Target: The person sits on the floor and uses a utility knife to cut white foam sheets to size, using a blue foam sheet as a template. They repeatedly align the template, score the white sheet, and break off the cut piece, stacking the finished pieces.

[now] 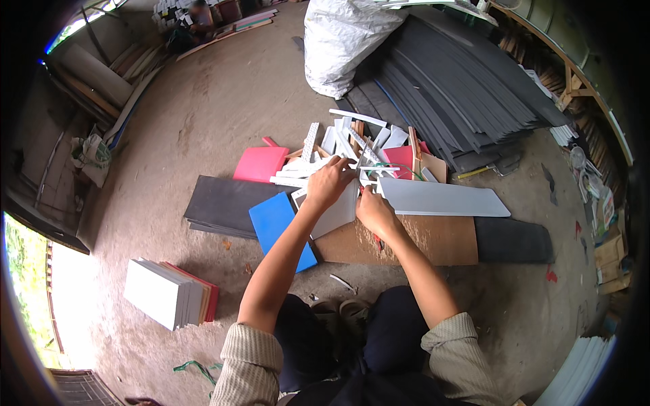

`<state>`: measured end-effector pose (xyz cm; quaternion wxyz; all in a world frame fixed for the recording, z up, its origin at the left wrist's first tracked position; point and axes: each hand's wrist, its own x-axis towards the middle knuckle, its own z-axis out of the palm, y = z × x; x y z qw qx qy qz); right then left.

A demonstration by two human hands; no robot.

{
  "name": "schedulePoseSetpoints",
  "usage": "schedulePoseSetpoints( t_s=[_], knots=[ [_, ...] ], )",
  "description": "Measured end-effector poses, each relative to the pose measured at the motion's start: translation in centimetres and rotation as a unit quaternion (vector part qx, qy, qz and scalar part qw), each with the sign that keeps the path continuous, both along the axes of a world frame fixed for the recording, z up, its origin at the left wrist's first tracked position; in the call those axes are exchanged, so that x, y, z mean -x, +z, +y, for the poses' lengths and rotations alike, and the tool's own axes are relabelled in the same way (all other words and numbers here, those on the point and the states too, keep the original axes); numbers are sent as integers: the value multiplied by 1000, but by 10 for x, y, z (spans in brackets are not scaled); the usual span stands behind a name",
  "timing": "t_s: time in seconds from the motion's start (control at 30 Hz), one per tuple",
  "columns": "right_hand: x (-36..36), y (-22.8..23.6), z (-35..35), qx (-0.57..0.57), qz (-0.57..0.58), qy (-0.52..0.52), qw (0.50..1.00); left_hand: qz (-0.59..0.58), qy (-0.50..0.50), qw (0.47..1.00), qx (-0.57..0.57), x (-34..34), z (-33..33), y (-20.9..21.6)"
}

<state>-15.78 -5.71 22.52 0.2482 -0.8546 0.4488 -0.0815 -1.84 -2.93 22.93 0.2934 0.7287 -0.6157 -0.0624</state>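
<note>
My left hand [328, 181] is closed at the upper edge of a white foam-like sheet [336, 215], which slants down in front of me. Close beside it, my right hand [376, 211] is wrapped round a narrow-bladed cutting tool [362, 157] with red at its grip. The blade points away from me, near the left fingertips; whether it is a knife or scissors is unclear. Under both hands lies a brown board [433, 238] with a scuffed surface. A pale grey panel [443, 197] rests to the right of my right hand. A blue panel [281, 227] lies below my left hand.
White offcuts [345, 139] heap up beyond my hands. Black sheets [220, 204] and a red panel [261, 164] lie left. A stack of cut panels [162, 294] stands nearer left. Large dark sheets [453, 88] and a white sack [345, 44] are behind. A person [201, 20] sits far off.
</note>
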Motion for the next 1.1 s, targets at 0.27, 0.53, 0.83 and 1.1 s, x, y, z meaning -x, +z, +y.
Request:
schedulePoseSetpoints(
  t_s=[0.27,0.53,0.83,1.1],
  knots=[
    [-2,8,0,-33,1,-16,999,124,110,985,-47,5,-11,10],
    [9,24,0,-141,-12,-1,990,119,108,987,-23,8,-10,6],
    [-6,11,-6,-102,2,12,995,70,63,995,18,2,-12,0],
    [-8,14,-8,-91,11,16,996,59,30,994,90,-3,-11,-5]
  ],
)
